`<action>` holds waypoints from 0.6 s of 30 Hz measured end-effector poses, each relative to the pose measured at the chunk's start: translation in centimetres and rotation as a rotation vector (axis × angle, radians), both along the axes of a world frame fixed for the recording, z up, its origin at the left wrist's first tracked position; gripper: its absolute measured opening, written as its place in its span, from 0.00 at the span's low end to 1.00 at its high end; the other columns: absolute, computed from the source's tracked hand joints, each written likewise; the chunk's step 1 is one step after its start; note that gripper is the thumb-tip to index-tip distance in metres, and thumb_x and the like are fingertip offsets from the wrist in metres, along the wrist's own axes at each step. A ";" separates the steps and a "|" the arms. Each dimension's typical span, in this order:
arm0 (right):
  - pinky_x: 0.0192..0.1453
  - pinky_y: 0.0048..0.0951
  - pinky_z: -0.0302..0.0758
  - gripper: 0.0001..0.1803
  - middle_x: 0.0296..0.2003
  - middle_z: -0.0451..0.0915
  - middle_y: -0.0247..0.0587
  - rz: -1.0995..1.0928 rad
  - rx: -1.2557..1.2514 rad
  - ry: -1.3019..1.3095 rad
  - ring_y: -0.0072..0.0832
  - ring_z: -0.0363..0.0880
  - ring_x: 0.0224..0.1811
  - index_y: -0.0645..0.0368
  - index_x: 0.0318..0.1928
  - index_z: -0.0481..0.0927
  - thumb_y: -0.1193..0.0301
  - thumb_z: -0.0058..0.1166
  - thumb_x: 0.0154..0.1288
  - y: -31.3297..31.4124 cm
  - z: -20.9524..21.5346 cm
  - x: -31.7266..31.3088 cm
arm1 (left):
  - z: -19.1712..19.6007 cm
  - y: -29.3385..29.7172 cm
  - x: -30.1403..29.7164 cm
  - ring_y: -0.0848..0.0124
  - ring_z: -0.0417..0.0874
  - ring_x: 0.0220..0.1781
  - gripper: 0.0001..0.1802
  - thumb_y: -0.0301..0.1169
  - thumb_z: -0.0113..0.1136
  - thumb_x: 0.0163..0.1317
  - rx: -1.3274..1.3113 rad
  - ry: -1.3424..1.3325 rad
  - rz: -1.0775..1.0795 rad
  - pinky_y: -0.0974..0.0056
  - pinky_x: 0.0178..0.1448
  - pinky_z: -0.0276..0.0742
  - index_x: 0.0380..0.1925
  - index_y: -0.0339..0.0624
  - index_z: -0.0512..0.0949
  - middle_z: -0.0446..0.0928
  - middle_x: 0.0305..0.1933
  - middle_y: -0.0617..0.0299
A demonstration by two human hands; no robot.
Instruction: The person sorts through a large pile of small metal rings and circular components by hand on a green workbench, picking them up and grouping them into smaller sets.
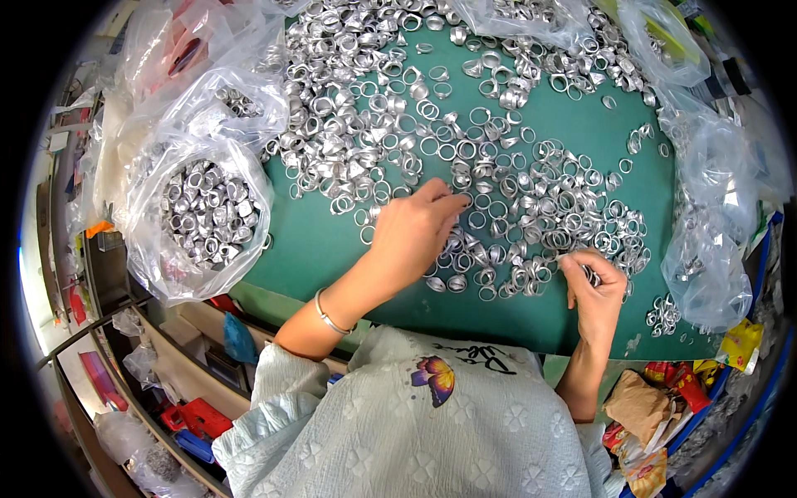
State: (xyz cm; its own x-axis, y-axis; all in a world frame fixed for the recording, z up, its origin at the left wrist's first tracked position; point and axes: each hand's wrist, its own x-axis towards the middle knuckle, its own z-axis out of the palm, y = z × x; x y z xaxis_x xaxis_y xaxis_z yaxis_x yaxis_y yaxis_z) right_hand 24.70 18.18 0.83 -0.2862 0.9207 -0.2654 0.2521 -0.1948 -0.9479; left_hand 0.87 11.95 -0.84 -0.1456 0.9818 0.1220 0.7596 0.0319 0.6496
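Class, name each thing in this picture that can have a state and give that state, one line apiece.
Metal rings: loose, heaped and scattered on the green tabletop
Left hand: bent down over the rings; grip unclear
Right hand: curled at the rings; grip unclear
Bracelet: worn on the left forearm
Left clear bag: open, rings inside
Right clear bag: crumpled

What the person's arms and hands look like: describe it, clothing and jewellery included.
The left hand and right hand are ungloved. A slim silver-coloured bangle circles the left forearm; none shows on the right forearm. The loose, pale sleeves leave both forearms uncovered.
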 end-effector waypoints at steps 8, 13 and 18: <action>0.16 0.12 0.54 0.05 0.22 0.75 0.28 -0.163 -0.007 -0.077 0.09 0.63 0.16 0.64 0.32 0.81 0.82 0.55 0.53 -1.1 0.8 2.2 | -0.5 1.5 2.2 0.60 0.76 0.22 0.05 0.29 0.59 0.51 -0.104 0.254 -0.054 0.60 0.24 0.70 0.30 0.45 0.79 0.73 0.29 0.63; 0.25 0.14 0.62 0.06 0.22 0.75 0.32 -0.103 0.165 -0.213 0.12 0.67 0.24 0.67 0.32 0.80 0.82 0.56 0.51 -2.1 0.8 4.1 | 0.5 0.6 2.1 0.61 0.76 0.21 0.05 0.28 0.59 0.52 -0.085 0.223 -0.047 0.61 0.24 0.70 0.30 0.43 0.79 0.73 0.27 0.63; 0.20 0.20 0.62 0.10 0.18 0.71 0.36 0.035 0.402 -0.361 0.19 0.67 0.17 0.63 0.32 0.80 0.79 0.62 0.45 -3.4 0.8 1.3 | 1.2 -1.2 2.2 0.62 0.75 0.20 0.06 0.27 0.58 0.53 -0.135 0.242 -0.003 0.62 0.24 0.68 0.32 0.42 0.79 0.73 0.26 0.62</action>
State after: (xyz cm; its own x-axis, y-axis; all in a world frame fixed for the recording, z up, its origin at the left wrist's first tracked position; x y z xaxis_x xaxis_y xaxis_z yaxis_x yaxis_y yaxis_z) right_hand 25.98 14.75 1.60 -0.2744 0.9614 0.0186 0.5757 0.1797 -0.7977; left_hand 3.08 10.80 0.35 -0.1251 0.9919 0.0208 0.8923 0.1033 0.4396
